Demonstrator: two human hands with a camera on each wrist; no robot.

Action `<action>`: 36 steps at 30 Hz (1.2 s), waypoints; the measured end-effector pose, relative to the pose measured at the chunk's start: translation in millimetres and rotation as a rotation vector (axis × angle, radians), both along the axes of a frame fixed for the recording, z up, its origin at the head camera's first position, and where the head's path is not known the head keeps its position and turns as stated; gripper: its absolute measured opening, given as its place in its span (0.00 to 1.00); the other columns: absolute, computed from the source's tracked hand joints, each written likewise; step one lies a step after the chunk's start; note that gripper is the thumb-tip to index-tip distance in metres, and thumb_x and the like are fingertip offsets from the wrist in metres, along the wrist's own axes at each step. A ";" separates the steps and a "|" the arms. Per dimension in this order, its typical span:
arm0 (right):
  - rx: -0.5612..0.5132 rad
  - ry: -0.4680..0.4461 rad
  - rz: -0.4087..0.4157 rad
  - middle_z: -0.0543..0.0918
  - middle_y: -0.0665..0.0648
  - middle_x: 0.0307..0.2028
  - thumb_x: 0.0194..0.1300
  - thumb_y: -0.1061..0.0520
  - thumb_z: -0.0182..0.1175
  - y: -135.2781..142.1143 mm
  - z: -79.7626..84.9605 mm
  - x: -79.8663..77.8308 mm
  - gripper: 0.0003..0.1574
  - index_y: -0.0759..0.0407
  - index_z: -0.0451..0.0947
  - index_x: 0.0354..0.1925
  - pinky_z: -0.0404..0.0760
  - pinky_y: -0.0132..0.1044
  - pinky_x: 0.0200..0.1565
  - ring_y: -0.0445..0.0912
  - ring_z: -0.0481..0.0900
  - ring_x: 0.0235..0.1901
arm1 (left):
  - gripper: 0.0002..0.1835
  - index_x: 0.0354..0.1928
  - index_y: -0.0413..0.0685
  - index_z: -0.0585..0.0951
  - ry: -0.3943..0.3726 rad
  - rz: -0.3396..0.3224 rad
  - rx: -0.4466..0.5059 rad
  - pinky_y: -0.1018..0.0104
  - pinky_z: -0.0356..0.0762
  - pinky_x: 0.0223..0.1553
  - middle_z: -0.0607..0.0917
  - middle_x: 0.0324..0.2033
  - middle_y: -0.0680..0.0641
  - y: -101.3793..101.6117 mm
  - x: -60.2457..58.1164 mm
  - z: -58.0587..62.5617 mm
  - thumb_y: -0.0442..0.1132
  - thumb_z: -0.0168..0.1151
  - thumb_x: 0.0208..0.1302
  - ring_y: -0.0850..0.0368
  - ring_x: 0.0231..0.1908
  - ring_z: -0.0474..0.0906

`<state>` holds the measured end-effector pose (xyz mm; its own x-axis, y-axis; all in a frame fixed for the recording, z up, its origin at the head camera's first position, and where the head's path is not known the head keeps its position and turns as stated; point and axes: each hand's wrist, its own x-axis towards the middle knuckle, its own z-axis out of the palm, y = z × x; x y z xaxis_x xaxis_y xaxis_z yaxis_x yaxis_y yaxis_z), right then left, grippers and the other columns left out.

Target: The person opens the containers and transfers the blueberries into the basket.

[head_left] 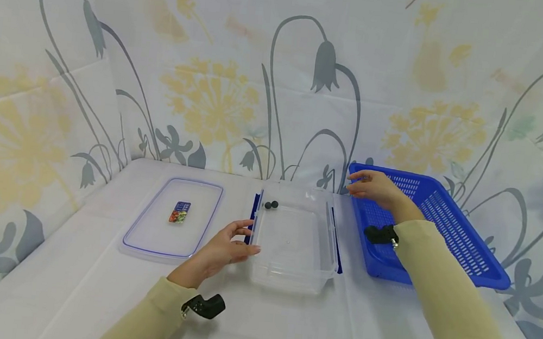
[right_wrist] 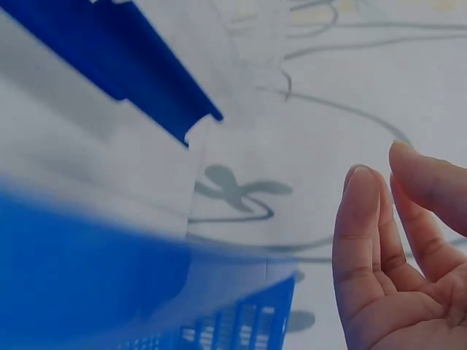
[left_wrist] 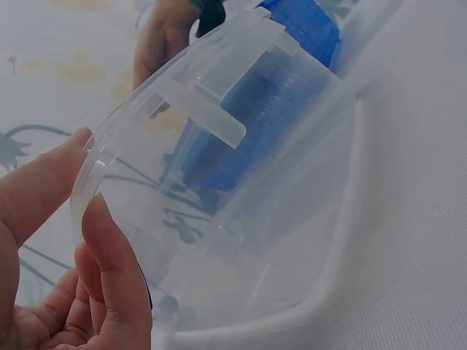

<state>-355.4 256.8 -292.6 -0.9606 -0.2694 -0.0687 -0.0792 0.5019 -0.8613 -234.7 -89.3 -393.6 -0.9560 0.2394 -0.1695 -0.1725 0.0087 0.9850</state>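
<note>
A clear plastic container [head_left: 294,242] with blue side latches [head_left: 250,216] stands in the middle of the table. Two small dark balls [head_left: 271,205] lie inside near its far left corner. My left hand [head_left: 224,249] pinches the container's left rim between thumb and fingers; the left wrist view shows the rim [left_wrist: 82,191] close up. Above the left edge of a blue basket [head_left: 457,225] hovers my right hand [head_left: 379,190], its fingers loosely bent. Nothing shows between those fingers in the right wrist view.
Left of the container lies a clear lid [head_left: 147,234] with a blue seal and a colourful label [head_left: 180,212]. A white cloth [head_left: 256,326] covers the table. Behind it hangs a flower-patterned curtain [head_left: 296,112].
</note>
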 end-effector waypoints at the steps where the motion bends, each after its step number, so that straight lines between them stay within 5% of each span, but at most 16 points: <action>1: -0.001 0.002 0.005 0.70 0.68 0.50 0.64 0.63 0.57 -5.3 -0.1 -0.9 0.28 0.74 0.63 0.59 0.75 0.40 0.50 0.41 0.79 0.37 | 0.38 0.65 0.49 0.64 0.000 0.000 0.000 0.61 0.76 0.44 0.66 0.54 0.44 -0.3 0.0 -0.3 0.31 0.69 0.53 0.54 0.36 0.71; 4: 0.009 0.011 0.016 0.72 0.66 0.47 0.64 0.64 0.57 -20.0 -1.1 -3.6 0.27 0.74 0.65 0.58 0.77 0.35 0.47 0.42 0.78 0.37 | 0.38 0.65 0.49 0.64 -0.001 0.001 -0.002 0.61 0.76 0.45 0.66 0.54 0.44 -1.2 0.1 -0.9 0.31 0.69 0.53 0.54 0.36 0.71; 20: 0.021 -0.053 0.106 0.74 0.68 0.47 0.64 0.63 0.58 -91.8 -10.2 -15.0 0.23 0.69 0.68 0.56 0.74 0.44 0.52 0.52 0.78 0.43 | 0.38 0.66 0.49 0.63 -0.002 0.025 0.013 0.59 0.76 0.46 0.67 0.54 0.44 -6.1 1.4 0.7 0.30 0.68 0.54 0.55 0.36 0.71; 31: -0.021 -0.088 0.110 0.76 0.64 0.43 0.62 0.64 0.59 -141.6 -43.4 -21.1 0.21 0.69 0.70 0.53 0.75 0.44 0.51 0.62 0.74 0.49 | 0.37 0.66 0.50 0.64 -0.022 0.027 0.009 0.60 0.75 0.46 0.67 0.55 0.44 -4.9 0.9 0.6 0.32 0.68 0.54 0.54 0.37 0.71; 36: 0.039 -0.114 0.070 0.77 0.64 0.42 0.62 0.66 0.59 -145.3 -63.6 -25.8 0.23 0.70 0.70 0.55 0.78 0.38 0.45 0.57 0.78 0.43 | 0.37 0.66 0.50 0.64 -0.018 0.010 0.003 0.61 0.76 0.45 0.67 0.55 0.44 -0.8 0.9 1.2 0.32 0.69 0.53 0.54 0.37 0.71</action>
